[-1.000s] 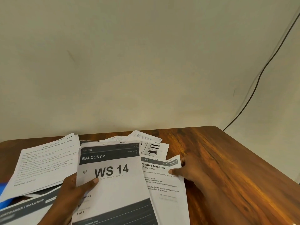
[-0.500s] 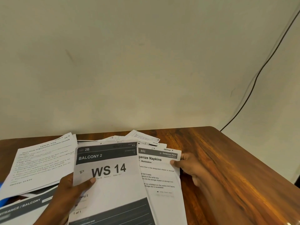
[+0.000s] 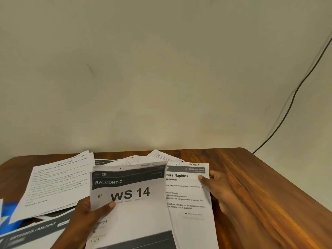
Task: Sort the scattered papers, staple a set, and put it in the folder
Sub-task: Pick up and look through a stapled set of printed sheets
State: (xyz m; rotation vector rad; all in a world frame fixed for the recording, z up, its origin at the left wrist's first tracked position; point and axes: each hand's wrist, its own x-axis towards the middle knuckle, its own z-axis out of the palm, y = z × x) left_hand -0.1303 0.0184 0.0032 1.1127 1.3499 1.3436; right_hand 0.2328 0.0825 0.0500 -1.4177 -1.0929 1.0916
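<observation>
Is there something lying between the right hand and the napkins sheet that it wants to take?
Nothing visible. The right hand already pinches the napkins sheet at its right edge; only the WS 14 sheet, held by the left hand, overlaps its left side.

The left hand (image 3: 86,215) holds a white printed sheet headed "BALCONY 2 / WS 14" with dark grey bands (image 3: 131,203), its thumb lying across the sheet's left edge and its fingers behind. The right hand (image 3: 218,188) pinches the right edge of a white sheet titled "…nize Napkins" (image 3: 188,198), thumb on top; this sheet lies partly under the first. Both are near the front edge of the reddish-brown wooden table (image 3: 269,194). Toward the left edge lies a tilted white page of dense text (image 3: 57,184), overlapping a grey-banded sheet reading "ENTRANCE / BALCONY" (image 3: 32,232). A blue object, possibly a folder (image 3: 10,216), shows blurred at the left edge. More loose white papers (image 3: 161,157) lie toward the back edge.
</observation>
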